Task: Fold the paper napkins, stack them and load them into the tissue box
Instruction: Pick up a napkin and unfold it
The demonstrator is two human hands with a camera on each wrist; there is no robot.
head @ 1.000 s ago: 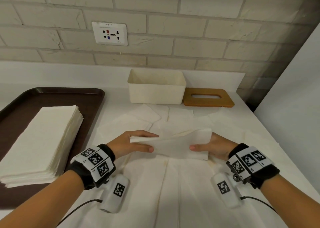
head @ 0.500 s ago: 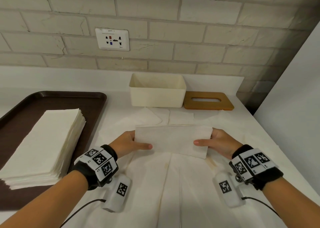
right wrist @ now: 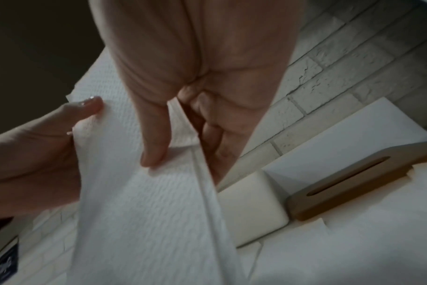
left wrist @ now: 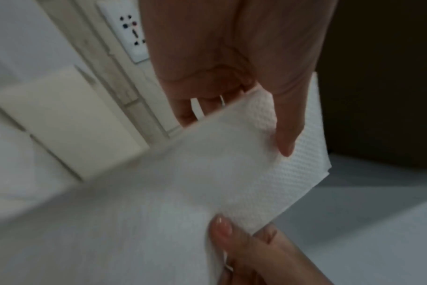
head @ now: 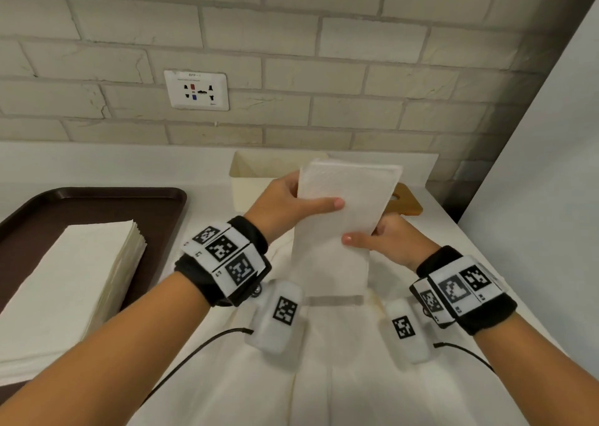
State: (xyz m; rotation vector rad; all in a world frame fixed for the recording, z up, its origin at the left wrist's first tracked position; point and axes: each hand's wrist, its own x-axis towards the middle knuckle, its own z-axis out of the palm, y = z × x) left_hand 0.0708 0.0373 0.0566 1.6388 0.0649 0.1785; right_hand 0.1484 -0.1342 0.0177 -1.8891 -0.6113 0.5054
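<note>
A folded white napkin (head: 340, 227) is held upright in the air over the table, in front of the cream tissue box (head: 256, 172). My left hand (head: 288, 205) pinches its upper left edge, thumb across the front (left wrist: 287, 123). My right hand (head: 385, 240) pinches its lower right edge, thumb on the front (right wrist: 156, 138). The napkin (right wrist: 144, 202) hangs down between both hands. The box's wooden lid (head: 405, 203) with a slot (right wrist: 349, 176) lies to the right of the box. A stack of unfolded napkins (head: 68, 283) sits on the brown tray (head: 97, 198) at left.
Several flat napkins (head: 340, 377) are spread over the white table below my hands. A brick wall with a power socket (head: 196, 90) stands behind the box. A white panel (head: 551, 166) closes off the right side.
Both hands lifted the folded napkin off the table and turned it from lying crosswise to standing upright, closer to the tissue box. The left hand rose higher than the right.
</note>
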